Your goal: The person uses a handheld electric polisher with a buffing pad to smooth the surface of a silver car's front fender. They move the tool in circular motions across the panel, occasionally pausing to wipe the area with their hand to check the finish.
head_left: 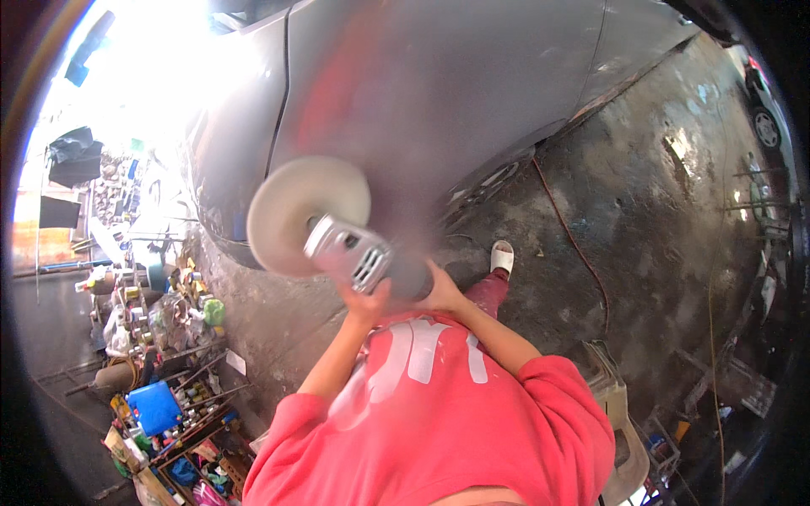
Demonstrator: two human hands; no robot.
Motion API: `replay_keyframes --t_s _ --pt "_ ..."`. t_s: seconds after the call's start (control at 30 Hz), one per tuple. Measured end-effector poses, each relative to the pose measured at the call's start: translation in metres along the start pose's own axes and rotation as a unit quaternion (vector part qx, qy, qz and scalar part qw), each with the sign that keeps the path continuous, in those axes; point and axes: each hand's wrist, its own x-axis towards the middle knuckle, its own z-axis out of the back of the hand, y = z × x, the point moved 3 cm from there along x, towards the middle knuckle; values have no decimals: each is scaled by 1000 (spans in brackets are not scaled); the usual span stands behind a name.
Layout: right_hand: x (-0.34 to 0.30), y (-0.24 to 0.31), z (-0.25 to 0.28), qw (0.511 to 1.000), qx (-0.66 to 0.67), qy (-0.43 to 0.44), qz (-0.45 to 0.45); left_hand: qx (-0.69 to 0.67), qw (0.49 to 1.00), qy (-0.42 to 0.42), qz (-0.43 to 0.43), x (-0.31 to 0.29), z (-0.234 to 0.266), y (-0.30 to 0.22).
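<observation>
Both hands are wrapped around a polisher (359,253): the left hand (368,303) grips its silver body, the right hand (445,287) its dark rear end. Its pale round pad (287,215) stands before the grey car panel (422,101); whether they touch cannot be told. Buffing seems under way, the pad being blurred; no border parts finished from unfinished paint, so how much is left is unclear. The panel mirrors a soft red patch. Around it spreads a dark, stained floor (591,202), crossed by a red cord (574,234) from the car's lower edge; a second car (764,126) stands along the floor's far right edge.
</observation>
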Motion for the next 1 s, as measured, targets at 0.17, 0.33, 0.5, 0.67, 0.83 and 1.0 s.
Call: replay_keyframes --t_s 0.17,0.33,0.5,0.67,0.83,1.0 --pt "-1 51 13 998 -42 23 -37 -60 993 -97 -41 -6 13 2" --pt "9 80 91 987 5 -152 58 74 994 42 -74 115 -77 -117" --pt "37 72 173 960 213 -178 22 77 990 115 -17 210 -161 -203" --pt "42 80 153 943 258 -190 88 123 984 121 -44 210 -170 -200" --pt "15 38 75 983 110 -141 33 124 985 110 35 138 -98 -154" --pt "-8 33 7 979 194 31 -61 104 990 16 91 37 -22 -67"
